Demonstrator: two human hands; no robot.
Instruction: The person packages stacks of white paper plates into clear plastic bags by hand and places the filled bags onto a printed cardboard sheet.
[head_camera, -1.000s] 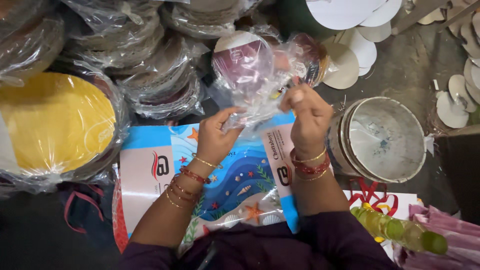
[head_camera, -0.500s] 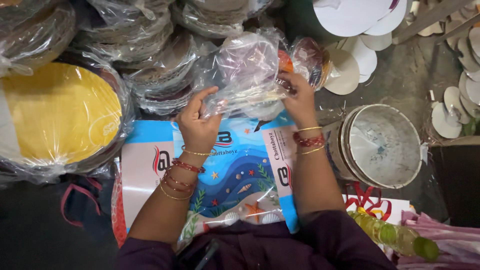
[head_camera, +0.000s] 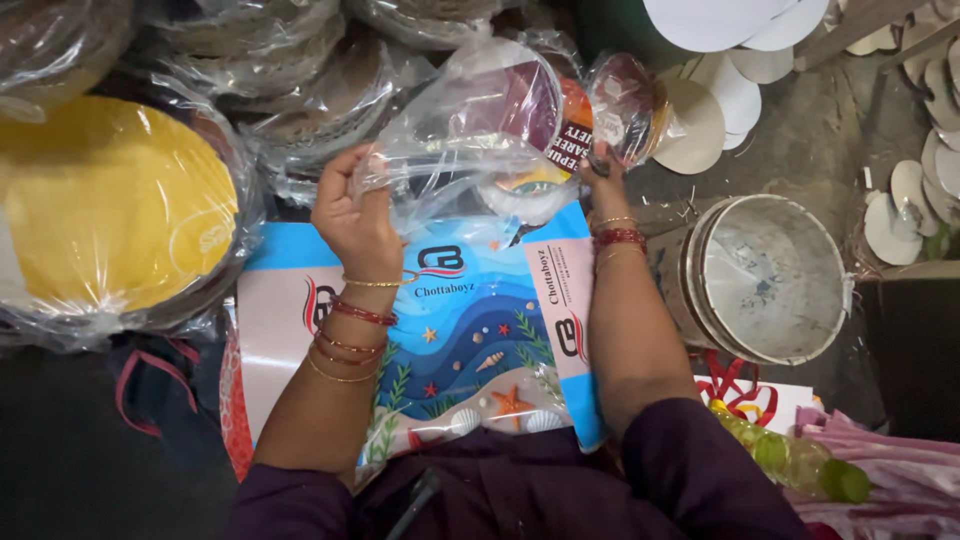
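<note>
A clear bag (head_camera: 470, 150) of round plates is held up at twelve o'clock, pinched at its edge by the left hand (head_camera: 355, 215) and gripped by the right hand (head_camera: 605, 175), seemingly to keep its mouth taut. Yellow discs (head_camera: 110, 205) lie wrapped at nine o'clock.

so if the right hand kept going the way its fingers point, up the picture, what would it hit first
The right hand already grips the clear plastic bag. Straight ahead lies the small bagged round disc at its fingertips, then probably the white round boards, though depth is unclear.
</note>
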